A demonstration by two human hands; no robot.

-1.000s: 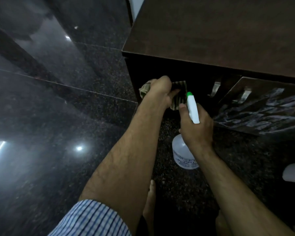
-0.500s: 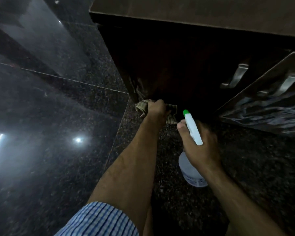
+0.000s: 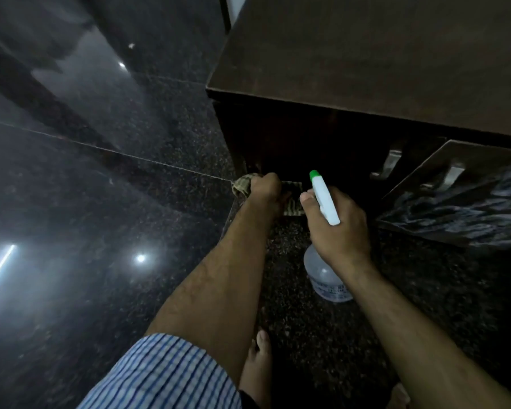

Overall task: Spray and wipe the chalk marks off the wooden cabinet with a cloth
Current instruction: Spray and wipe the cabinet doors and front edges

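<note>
We note left hand fisted round checked cloth, low at bottom left corner of wooden cabinet front, down by floor. Contact with wood too dark for us to confirm. Right hand wrapped round neck of spray bottle, green nozzle toward cabinet front, just right of cloth. We find chalk marks on open door at right edge, well apart from cloth. Metal handles near door's top. Bare foot and striped sleeve below.
</note>
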